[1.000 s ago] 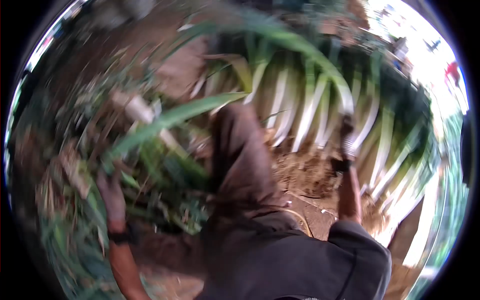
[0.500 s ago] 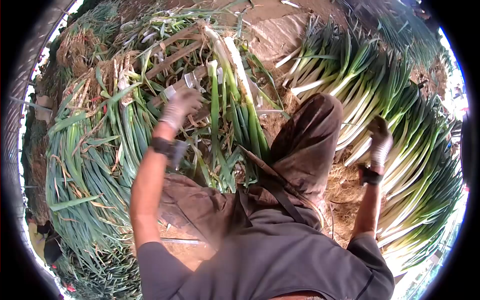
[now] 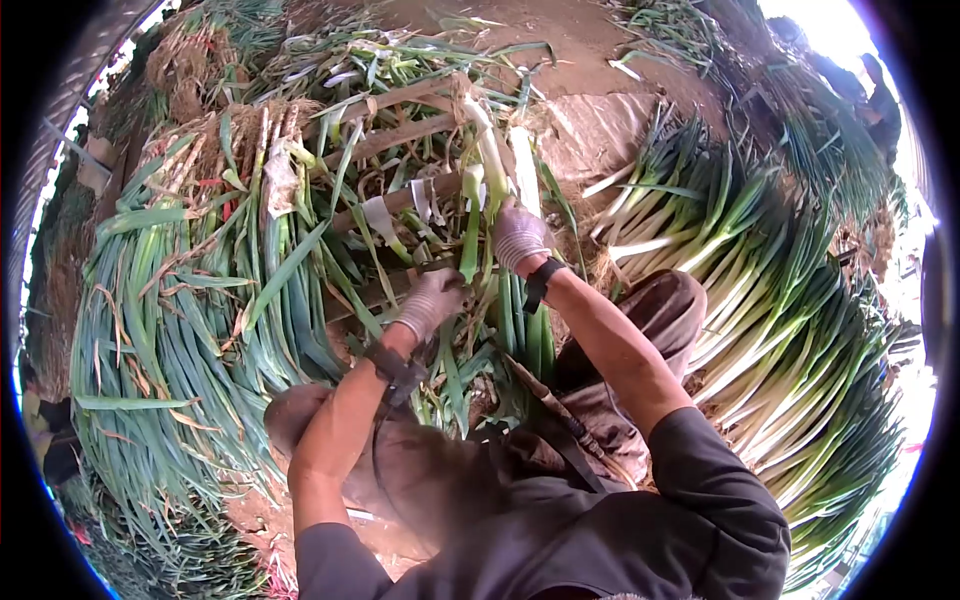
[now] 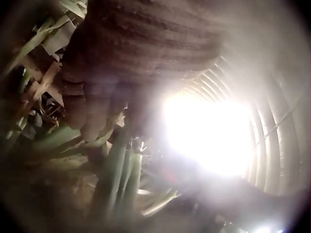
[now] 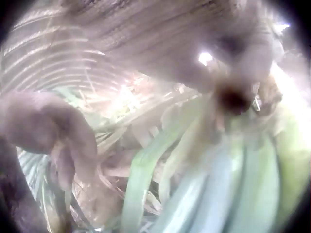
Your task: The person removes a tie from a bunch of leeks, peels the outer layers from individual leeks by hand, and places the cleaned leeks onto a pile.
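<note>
At far left I see a broad heap of untrimmed leeks [image 3: 180, 320], long green leaves trailing toward the wearer, withered strips among them. Right of it, the left hand [image 3: 432, 303] hangs low over loose leaves, fingers bent; I can't tell whether it holds one. Just beyond, near the centre, a thick leek [image 3: 489, 150] lies lengthwise before the body, its pale root end pointing away. The right hand [image 3: 522, 238] appears to grip it partway along, fingers curled round the shaft. A white-shafted leek [image 3: 524, 165] lies just beside it. Farther right, past the bent knee [image 3: 668, 300], runs a long row of pale-stemmed leeks [image 3: 770, 350].

I judge the thick leek to be light to moderate in weight, firm along the shaft and floppy in the leaves. Its skin is probably slick, and its outer layers could tear or slide. I'd take hold of the pale shaft, firmly without crushing, and let the leaves hang.
</note>
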The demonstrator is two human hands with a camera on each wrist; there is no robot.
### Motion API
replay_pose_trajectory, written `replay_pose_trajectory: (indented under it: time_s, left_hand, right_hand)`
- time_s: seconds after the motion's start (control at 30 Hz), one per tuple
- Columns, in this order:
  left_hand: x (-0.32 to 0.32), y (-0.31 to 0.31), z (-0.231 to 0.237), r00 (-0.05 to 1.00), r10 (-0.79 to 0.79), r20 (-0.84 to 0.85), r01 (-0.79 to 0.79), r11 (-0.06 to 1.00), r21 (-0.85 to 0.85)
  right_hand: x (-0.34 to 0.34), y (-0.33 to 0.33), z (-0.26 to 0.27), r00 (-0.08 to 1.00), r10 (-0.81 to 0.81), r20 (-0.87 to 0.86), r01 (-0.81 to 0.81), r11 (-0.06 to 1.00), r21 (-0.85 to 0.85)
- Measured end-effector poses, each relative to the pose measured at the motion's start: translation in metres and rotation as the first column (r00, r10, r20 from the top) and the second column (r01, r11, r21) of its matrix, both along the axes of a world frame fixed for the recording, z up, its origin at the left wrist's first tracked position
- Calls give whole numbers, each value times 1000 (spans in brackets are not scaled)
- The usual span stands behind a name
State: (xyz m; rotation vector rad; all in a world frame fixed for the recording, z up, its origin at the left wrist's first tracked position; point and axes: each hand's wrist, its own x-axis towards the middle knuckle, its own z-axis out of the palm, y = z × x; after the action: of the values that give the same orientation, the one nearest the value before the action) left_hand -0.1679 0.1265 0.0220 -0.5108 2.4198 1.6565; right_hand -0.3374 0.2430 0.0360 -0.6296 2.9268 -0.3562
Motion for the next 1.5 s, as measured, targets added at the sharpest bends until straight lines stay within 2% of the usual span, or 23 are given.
replay_pose_trajectory:
  time_s: [0.03,0.1,0.13,0.17,0.27,0.33,0.37,0.4,0.47,0.6,0.63,0.87,0.93,1.0,1.07,1.2,1.23,1.27,1.33,1.37,1.43,1.47,1.5]
  left_hand:
    - [-1,6,24,998,53,25,-56,987,151]
    - [-11,0,-13,986,118,-114,-111,992,63]
    - [-14,-6,-26,970,156,-184,-155,988,17]
    - [-13,-11,-8,960,136,-243,-214,920,-327]
    - [-27,-39,19,814,404,-418,-493,861,-128]
    - [-37,-62,37,703,451,-549,-468,876,119]
    - [-36,-66,55,668,385,-637,-476,879,33]
    - [-33,-71,67,693,358,-626,-419,906,54]
    - [-29,-77,71,804,320,-501,-383,924,-23]
    - [-18,-68,95,771,193,-607,-289,955,-64]
    - [-9,-66,115,849,233,-473,-204,972,112]
    - [4,-81,119,829,277,-486,-160,950,270]
    - [4,-92,112,788,418,-452,-282,898,339]
    - [1,-111,99,670,595,-444,-583,792,183]
    - [6,-110,128,508,784,-357,-700,618,359]
    - [19,-101,162,850,313,-425,-283,950,134]
    - [17,-72,181,827,303,-474,-236,952,196]
    - [16,-67,172,813,266,-518,-243,963,112]
    - [6,-58,163,823,358,-442,-386,922,30]
    - [-2,-56,150,737,434,-518,-440,890,120]
    - [-13,-70,125,749,279,-601,-483,851,-206]
    - [-12,-73,125,831,81,-550,-437,706,-557]
    - [-11,-77,126,881,-80,-466,-390,435,-812]
  right_hand:
    - [-3,-3,-2,999,-19,29,19,1000,-13]
    - [-8,3,-6,994,55,91,-53,998,-26]
    - [3,5,15,977,100,190,-77,989,-126]
    - [12,8,9,975,167,146,-127,959,-252]
    - [50,20,15,927,329,181,-225,872,-435]
    - [78,23,19,884,415,217,-272,832,-484]
    - [86,26,15,863,463,202,-318,809,-495]
    - [93,28,10,838,511,190,-362,782,-507]
    - [101,31,9,800,531,281,-258,727,-636]
    - [98,40,-5,671,621,405,-93,613,-784]
    - [96,45,-3,664,636,393,-104,599,-794]
    - [126,63,-5,626,607,490,205,478,-854]
    - [129,73,-9,607,613,506,238,467,-852]
    - [130,84,-9,604,617,504,232,469,-852]
    - [135,94,-6,610,598,520,251,476,-843]
    - [137,98,-11,646,565,513,281,448,-849]
    - [137,96,-12,637,578,510,286,438,-852]
    - [137,95,-12,630,589,507,289,428,-856]
    - [141,93,-13,652,562,509,284,442,-851]
    - [142,94,-13,665,546,509,280,449,-849]
    - [141,97,-14,664,558,499,263,451,-853]
    - [141,99,-11,664,559,496,259,451,-854]
    - [142,101,-10,668,552,499,259,456,-851]
